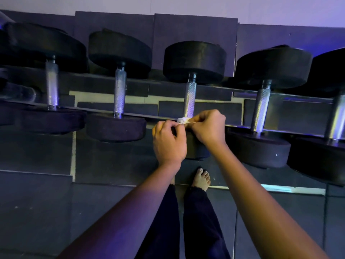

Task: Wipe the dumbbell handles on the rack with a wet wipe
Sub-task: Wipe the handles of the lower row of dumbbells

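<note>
White crumpled wet wipe [183, 120] pinched between left hand [169, 142] and right hand [209, 128], at the 6 o'clock end of the middle knurled steel dumbbell handle [190, 98]; I'd judge we're mid-task, and I can't tell which handles toward 9 and 3 o'clock are done.

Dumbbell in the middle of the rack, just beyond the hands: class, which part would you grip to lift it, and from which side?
Probably the ridged metal handle of the middle dumbbell, from above, gripping across it. It is the only narrow part, bare between two wide black weights. First free a hand: the left hand and right hand both pinch the wipe.
</note>
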